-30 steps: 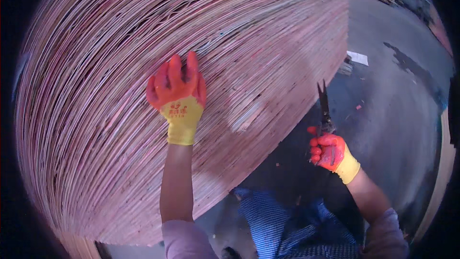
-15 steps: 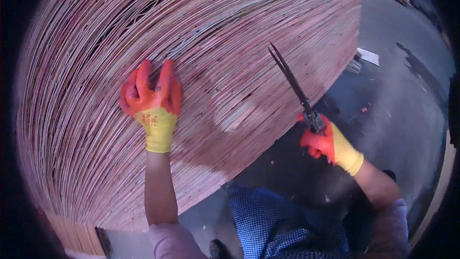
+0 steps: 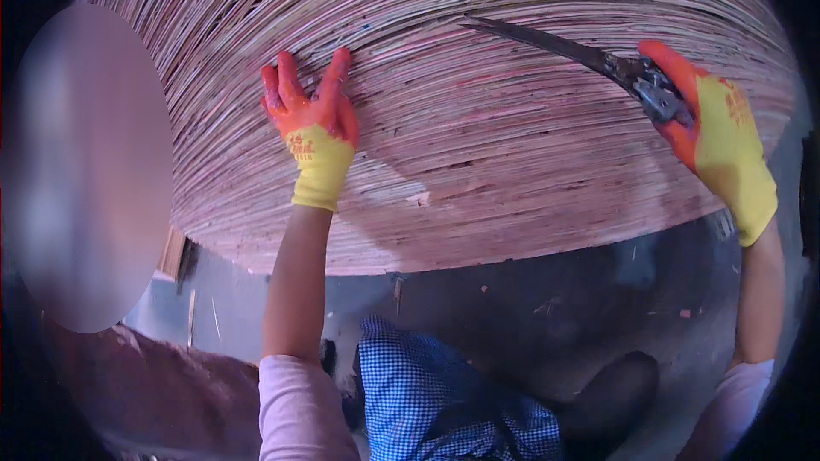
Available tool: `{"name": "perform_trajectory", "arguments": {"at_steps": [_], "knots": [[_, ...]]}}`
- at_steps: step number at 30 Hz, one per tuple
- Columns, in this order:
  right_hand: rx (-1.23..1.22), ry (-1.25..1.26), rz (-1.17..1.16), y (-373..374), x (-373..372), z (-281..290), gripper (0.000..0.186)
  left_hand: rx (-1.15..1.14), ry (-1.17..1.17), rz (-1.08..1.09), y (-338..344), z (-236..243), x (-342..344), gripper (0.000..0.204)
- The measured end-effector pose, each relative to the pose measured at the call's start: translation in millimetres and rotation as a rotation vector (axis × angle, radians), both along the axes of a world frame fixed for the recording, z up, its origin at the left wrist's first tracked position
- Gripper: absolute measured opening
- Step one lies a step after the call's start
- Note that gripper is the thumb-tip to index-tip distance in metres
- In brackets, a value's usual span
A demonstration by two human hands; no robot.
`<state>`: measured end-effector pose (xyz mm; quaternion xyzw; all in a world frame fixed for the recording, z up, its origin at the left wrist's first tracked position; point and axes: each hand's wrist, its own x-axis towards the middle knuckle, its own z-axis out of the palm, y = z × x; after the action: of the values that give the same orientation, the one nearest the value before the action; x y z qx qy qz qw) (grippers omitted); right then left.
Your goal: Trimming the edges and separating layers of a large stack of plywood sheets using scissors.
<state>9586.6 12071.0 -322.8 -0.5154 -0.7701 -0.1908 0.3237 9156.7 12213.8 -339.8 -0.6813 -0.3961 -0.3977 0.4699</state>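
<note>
My left hand [image 3: 316, 119], in an orange-and-yellow work glove, rests with fingers apart against the layered edges of a big stack of thin, veneer-like sheets [image 3: 512, 145]. Nothing shows in its grip. Off to the right, my right hand [image 3: 696, 124], gloved the same way, is closed around the handles of dark, long-bladed shears [image 3: 568, 47]. The blades point left across the stack's face, with their tips to the upper right of my left fingers. Whether the tips touch the sheets I cannot tell.
Another person's dark reddish clothing [image 3: 171, 384] shows at the lower left, below a large blurred patch. Grey floor [image 3: 512, 316] with scattered scraps runs along the stack's near edge. A blue checked cloth [image 3: 427, 393] hangs at my front.
My view has turned, and the stack's near edge now runs more level. My right hand has moved up, swinging the shears from upright to pointing left. A blurred person has appeared at left.
</note>
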Motion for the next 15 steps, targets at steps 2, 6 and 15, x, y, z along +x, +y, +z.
{"name": "perform_trajectory", "arguments": {"at_steps": [2, 6, 15], "knots": [[-0.053, -0.048, 0.020, 8, 9, 21, 0.063, 0.005, 0.004, 0.047, 8, 2, 0, 0.054], [-0.150, -0.115, 0.053, 15, 26, 38, 0.062, -0.043, -0.003, 0.105, 0, -3, 7, 0.054], [-0.069, -0.195, 0.185, 47, 34, 56, 0.055, -0.141, -0.048, 0.278, -9, 7, 8, 0.066]]}}
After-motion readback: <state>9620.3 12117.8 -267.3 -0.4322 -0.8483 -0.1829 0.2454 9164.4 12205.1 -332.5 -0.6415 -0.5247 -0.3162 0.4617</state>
